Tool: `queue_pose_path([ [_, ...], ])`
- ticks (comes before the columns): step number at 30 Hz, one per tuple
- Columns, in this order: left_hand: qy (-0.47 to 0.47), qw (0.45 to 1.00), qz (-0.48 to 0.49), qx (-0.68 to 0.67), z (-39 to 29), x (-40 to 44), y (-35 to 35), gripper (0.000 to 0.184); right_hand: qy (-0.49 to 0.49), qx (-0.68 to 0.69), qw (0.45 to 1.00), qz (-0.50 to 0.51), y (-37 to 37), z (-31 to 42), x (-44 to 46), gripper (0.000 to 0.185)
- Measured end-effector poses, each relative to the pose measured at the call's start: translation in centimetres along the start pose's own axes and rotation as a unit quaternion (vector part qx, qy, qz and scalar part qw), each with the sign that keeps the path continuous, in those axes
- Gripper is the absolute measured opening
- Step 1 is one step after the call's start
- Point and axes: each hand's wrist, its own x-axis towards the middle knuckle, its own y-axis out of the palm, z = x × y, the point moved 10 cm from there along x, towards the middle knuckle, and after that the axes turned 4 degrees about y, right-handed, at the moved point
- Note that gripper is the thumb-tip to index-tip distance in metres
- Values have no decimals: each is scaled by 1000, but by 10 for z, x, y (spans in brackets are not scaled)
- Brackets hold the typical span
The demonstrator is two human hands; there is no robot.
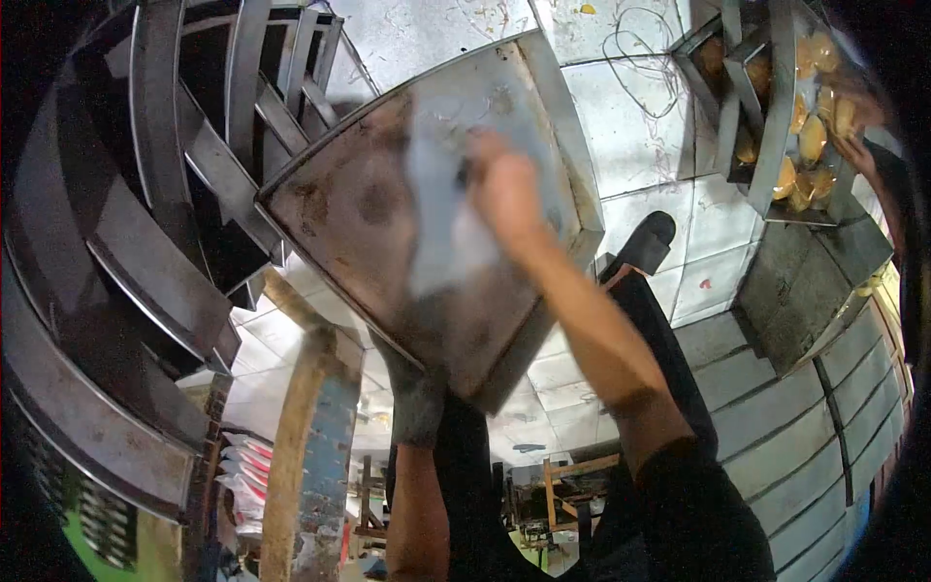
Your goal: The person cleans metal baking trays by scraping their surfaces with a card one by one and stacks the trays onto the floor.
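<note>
Metal tray (pixel 339 218) before my legs. Looks stiff, fairly heavy, possibly slick; rim likely the best hold. Right hand (pixel 504 189) over it, fingers blurred; left hand (pixel 419 412) at near edge, fingers hidden. Can't tell either grip.

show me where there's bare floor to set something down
Tiled floor between the shoe and the trays of wrapped food is mostly bare, as is the strip beyond the big tray. The left is crowded with stacked trays.
</note>
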Motion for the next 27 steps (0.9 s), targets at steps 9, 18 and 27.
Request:
queue_pose_path([
  [9,97,987,-115,-57,59,9,-22,89,139,-31,990,-6,-26,-91,14,26],
  [18,242,947,-181,-112,-11,-15,12,78,296,148,942,56,0,-199,-206,38],
  [27,227,950,-168,-135,-18,-19,34,72,386,228,859,247,8,-227,-185,58],
])
